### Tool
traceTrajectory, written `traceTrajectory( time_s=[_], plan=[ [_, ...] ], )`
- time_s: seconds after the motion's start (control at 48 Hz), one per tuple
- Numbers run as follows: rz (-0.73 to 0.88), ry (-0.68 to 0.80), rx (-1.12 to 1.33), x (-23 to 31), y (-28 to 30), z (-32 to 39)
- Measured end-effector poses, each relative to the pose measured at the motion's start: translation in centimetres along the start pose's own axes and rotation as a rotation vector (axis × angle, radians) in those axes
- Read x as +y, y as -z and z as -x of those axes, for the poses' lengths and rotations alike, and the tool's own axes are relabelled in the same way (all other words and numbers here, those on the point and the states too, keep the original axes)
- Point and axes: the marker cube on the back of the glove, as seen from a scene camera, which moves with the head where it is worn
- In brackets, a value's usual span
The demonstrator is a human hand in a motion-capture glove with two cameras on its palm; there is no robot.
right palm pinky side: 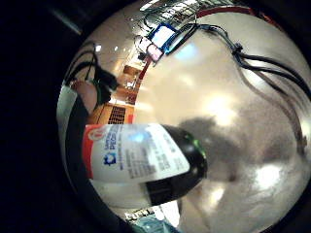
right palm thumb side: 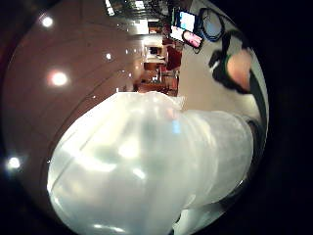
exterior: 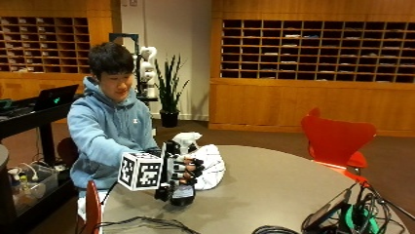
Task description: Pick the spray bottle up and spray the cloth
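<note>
The outside view looks across the round table [exterior: 272,185] toward the seated person, from fairly near. Both palm views sit very close against the spray bottle [right palm pinky side: 141,162], looking past it over the tabletop; both share distant screens [right palm thumb side: 188,27].

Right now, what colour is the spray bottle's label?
White with a red-orange band on the spray bottle, clearest in the little finger side palm view.
</note>
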Motion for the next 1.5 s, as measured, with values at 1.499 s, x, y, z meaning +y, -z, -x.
traceTrajectory(
  time_s=[1.499],
  plan=[
    [0.656,0.114,1.767,5.7,-13.6,13.1]
  ],
)
